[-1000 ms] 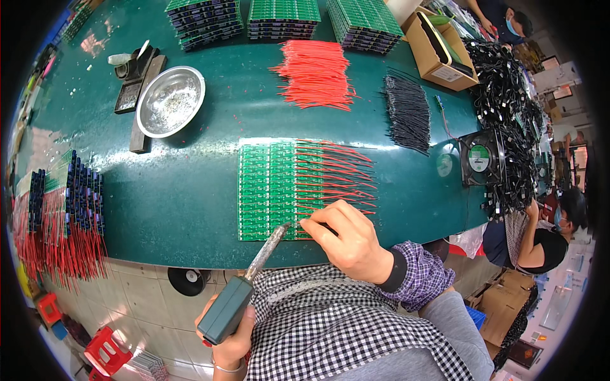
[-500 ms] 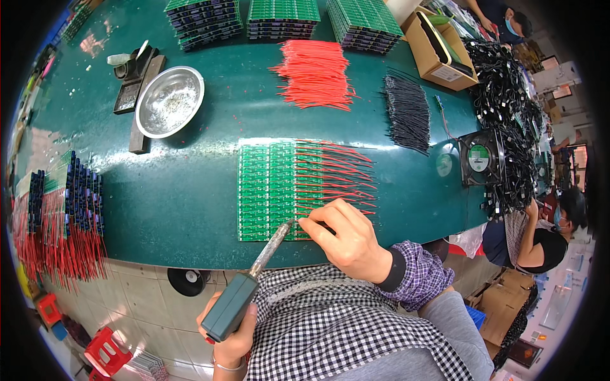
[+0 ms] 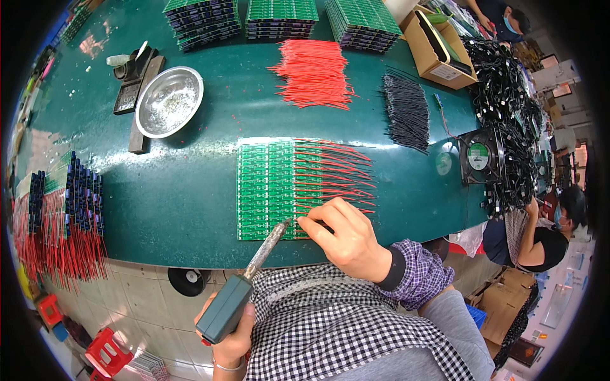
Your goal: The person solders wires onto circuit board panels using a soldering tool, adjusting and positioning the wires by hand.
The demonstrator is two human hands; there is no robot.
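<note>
A green circuit board panel (image 3: 254, 190) lies flat at the table's near edge, with red and black wires (image 3: 343, 171) running off its right side. My left hand (image 3: 236, 330) is closed round the dark grey-green handle of a soldering iron (image 3: 230, 307). The iron's metal barrel slants up to the right, its tip at the lower part of the panel beside my right fingertips. My right hand (image 3: 346, 238) rests over the panel's lower right corner, thumb and forefinger pinched at a wire end. Most of that wire is hidden under the hand.
Beyond the panel lie a red wire bundle (image 3: 312, 73) and a black wire bundle (image 3: 406, 111). A metal bowl (image 3: 198, 105) stands left, a small fan (image 3: 481, 159) right. Wired boards (image 3: 82, 203) are stacked far left; board stacks (image 3: 283, 28) line the back. A co-worker (image 3: 540, 241) sits right.
My left hand and the soldering iron have shifted slightly left, and the tip has drawn back a little from my right fingertips. My right hand has barely moved.
</note>
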